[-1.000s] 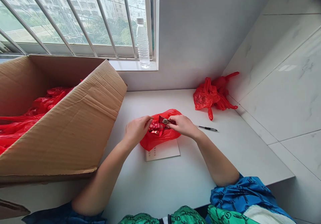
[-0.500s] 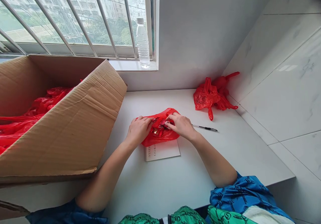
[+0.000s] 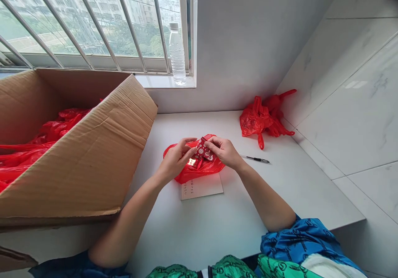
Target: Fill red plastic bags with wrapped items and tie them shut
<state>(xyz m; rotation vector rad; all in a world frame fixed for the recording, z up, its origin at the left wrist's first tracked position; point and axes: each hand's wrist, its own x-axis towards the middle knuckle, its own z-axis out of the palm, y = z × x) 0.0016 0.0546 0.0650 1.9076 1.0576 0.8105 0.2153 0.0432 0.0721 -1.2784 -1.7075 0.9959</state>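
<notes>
A red plastic bag (image 3: 202, 170) lies open on the white counter (image 3: 217, 224), on top of a small paper slip with figures (image 3: 203, 187). Both hands hover over the bag's mouth. My right hand (image 3: 224, 152) pinches a small red patterned packet (image 3: 202, 150) by its upper end. My left hand (image 3: 174, 162) meets it from the left, fingers curled, thumb and fingertips touching the packet's lower end. More small red packets show inside the bag.
A large open cardboard box (image 3: 77, 153) with several red bags inside fills the left. A knotted red bag (image 3: 264, 118) lies at the back right, a black pen (image 3: 256, 159) beside my right hand. A clear water bottle (image 3: 177, 54) stands on the windowsill.
The hands went down into the bag's mouth, then came back up; one red packet is now lifted clear of the bag between both hands.
</notes>
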